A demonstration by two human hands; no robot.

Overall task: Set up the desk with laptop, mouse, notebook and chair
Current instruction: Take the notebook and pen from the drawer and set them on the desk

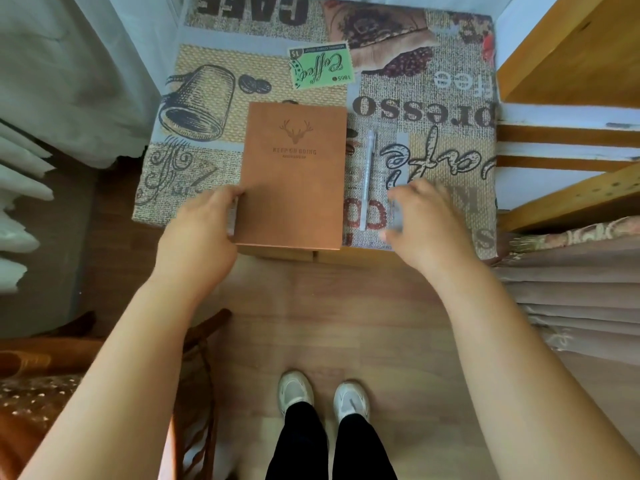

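Standing at the near edge of the worktop (pixel 450 150), the person has both bare arms stretched forward over the wooden floor. The left hand (pixel 201 230) sits at the near-left corner of the brown notebook (pixel 294 174), its grip closed on the left edge of the cover, fingers (pixel 225 195) curled against it. The right hand (pixel 429 223) hovers blurred above the patterned cloth just right of the notebook, fingers spread apart and holding nothing; it looks mid-motion, though whether toward the notebook or the pen I cannot tell.

The notebook lies flat near the middle of the near edge, its bottom edge slightly overhanging. A pale pen (pixel 366 178) lies just beside its right edge, parallel to it, not touching.

The step in hand seems to be placing or squaring the notebook. To do it well, I would slide it a little away from the near edge so it rests fully on the worktop, pressing lightly so the cloth does not bunch, and keep the right hand from knocking the pen askew.

Farther back the cloth is bare toward the far edge. No laptop or mouse is in view; a wooden chair (pixel 104 358) may be the piece at lower left, so most of the task looks undone.
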